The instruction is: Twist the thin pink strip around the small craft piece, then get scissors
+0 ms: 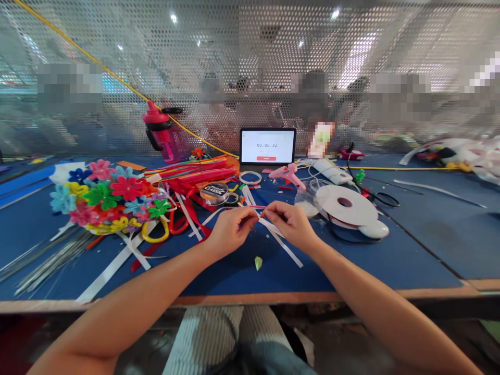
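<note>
— How are the arms set?

— Both forearms come in bare from the bottom corners and meet at the middle of the table (429,234). The left hand (230,229) lies knuckles up with its wrist low. The right hand (291,224) faces it, just apart.

— And the fingers?

— Each hand is curled almost closed, thumb and forefinger pinched on an end of one pink strip (255,207). The strip spans the small gap between the hands, lifted just off the table. I cannot tell whether it is ribbon or a straw.

— What lies under them?

— Flat white ribbons (282,244) run out towards 5 o'clock, on a matte blue top with a bare wooden edge. A small green scrap (258,263) sits at 6.

— And around that?

— At 9 to 10 o'clock there is a heap of foam-like flowers (105,195), five-petalled, in pink, red, green, yellow and blue. Yellow-handled scissors (156,232) lie beside them. At 11 is a round clear reel (214,191). At 1 lies a pink glue gun (288,174), and at 2 a wide white spool (346,204), flat, with a hole in its hub.

— Any writing?

— The reel's dark label seems to read "CLASSIC", though it is small. The tablet (267,147) at 12 shows "00:06:32" above a red bar.

— Behind it?

— A perforated metal screen (117,52), with a pink bottle (162,133) at 11 in front of it.
</note>
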Demonstrator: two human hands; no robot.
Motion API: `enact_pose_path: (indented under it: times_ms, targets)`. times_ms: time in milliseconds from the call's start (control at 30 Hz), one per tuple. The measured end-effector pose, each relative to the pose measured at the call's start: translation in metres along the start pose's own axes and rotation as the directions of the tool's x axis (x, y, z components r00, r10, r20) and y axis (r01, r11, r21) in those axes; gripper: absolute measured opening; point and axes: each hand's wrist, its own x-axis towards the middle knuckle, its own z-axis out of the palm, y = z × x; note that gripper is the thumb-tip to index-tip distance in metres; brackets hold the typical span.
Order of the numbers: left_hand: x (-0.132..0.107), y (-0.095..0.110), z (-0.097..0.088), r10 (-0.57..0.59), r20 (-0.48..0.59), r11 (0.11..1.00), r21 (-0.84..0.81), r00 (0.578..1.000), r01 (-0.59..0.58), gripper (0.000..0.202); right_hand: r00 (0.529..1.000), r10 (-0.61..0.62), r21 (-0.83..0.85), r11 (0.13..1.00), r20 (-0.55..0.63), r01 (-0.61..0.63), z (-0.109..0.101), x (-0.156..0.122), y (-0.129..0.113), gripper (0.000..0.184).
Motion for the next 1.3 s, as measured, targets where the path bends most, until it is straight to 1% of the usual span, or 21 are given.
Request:
enact_pose_path:
  times_ms: [100, 200, 267, 333, 367, 400, 467, 567, 600, 633, 700, 733, 800, 933, 1100, 1300]
  targets:
    - [0.0, -0.003, -0.001, -0.039, -0.011, 0.999, -0.017, 0.999, 0.039, 0.013, 0.999, 0.024, 0.006, 1.0, -0.048, -0.023, -0.003, 0.001, -0.001, 0.024]
    - [0.002, -0.011, -0.003, -0.063, -0.041, 0.997, 0.049, 0.997, 0.065, 0.017, 0.994, 0.038, 0.019, 0.999, -0.104, -0.036, -0.005, 0.003, -0.001, 0.024]
    - [0.005, -0.018, -0.005, -0.028, -0.097, 0.984, 0.174, 0.995, 0.045, 0.02, 0.991, 0.038, 0.03, 0.999, -0.125, -0.034, -0.006, 0.003, 0.0, 0.024]
    - [0.008, -0.023, -0.008, 0.047, -0.164, 0.947, 0.32, 0.985, 0.008, 0.034, 0.991, 0.038, 0.034, 0.999, -0.128, -0.034, -0.007, 0.003, 0.001, 0.025]
    - [0.009, -0.024, -0.009, 0.085, -0.188, 0.929, 0.369, 0.978, -0.009, 0.04, 0.991, 0.037, 0.033, 0.999, -0.126, -0.033, -0.007, 0.003, 0.001, 0.025]
    - [0.01, -0.025, -0.01, 0.105, -0.195, 0.921, 0.388, 0.975, -0.022, 0.039, 0.992, 0.035, 0.031, 0.999, -0.121, -0.031, -0.007, 0.003, 0.001, 0.025]
    - [0.009, -0.022, -0.012, 0.081, -0.186, 0.938, 0.345, 0.979, -0.012, 0.024, 0.993, 0.032, 0.028, 0.999, -0.11, -0.029, -0.006, 0.003, 0.001, 0.025]
    - [0.006, -0.012, -0.012, -0.01, -0.165, 0.973, 0.225, 0.986, 0.047, 0.034, 0.996, 0.028, 0.024, 0.999, -0.087, -0.026, -0.004, 0.003, 0.0, 0.024]
    - [0.004, -0.009, -0.012, -0.027, -0.154, 0.98, 0.19, 0.988, 0.056, 0.031, 0.997, 0.025, 0.023, 0.999, -0.078, -0.023, -0.003, 0.003, -0.001, 0.024]
    - [0.002, -0.006, -0.01, -0.026, -0.135, 0.985, 0.163, 0.991, 0.048, 0.027, 0.997, 0.02, 0.025, 1.0, -0.069, -0.018, -0.002, 0.003, -0.001, 0.024]
    - [0.0, -0.003, -0.007, 0.01, -0.067, 0.989, 0.147, 0.998, 0.0, 0.03, 0.999, 0.01, 0.029, 1.0, -0.052, -0.009, 0.0, 0.002, -0.001, 0.024]
    - [-0.001, -0.003, -0.004, 0.035, -0.039, 0.987, 0.161, 0.999, -0.028, 0.031, 0.999, 0.003, 0.031, 1.0, -0.044, -0.001, 0.001, 0.001, -0.001, 0.023]
    - [-0.002, -0.005, 0.0, 0.077, -0.007, 0.976, 0.207, 0.997, -0.074, 0.023, 1.0, -0.018, 0.024, 1.0, -0.025, 0.018, 0.003, 0.0, 0.0, 0.023]
    - [-0.002, -0.007, 0.003, 0.111, -0.004, 0.966, 0.237, 0.994, -0.107, 0.019, 0.998, -0.062, -0.024, 0.998, 0.004, 0.062, 0.005, -0.002, 0.002, 0.022]
    - [-0.003, -0.003, 0.0, 0.121, -0.002, 0.972, 0.201, 0.993, -0.118, 0.018, 0.998, -0.062, -0.069, 0.996, 0.012, 0.063, 0.006, -0.001, 0.004, 0.023]
    - [-0.003, -0.003, -0.002, 0.125, -0.066, 0.984, 0.134, 0.99, -0.115, 0.015, 0.999, -0.046, -0.055, 0.997, 0.011, 0.047, 0.005, 0.0, 0.004, 0.024]
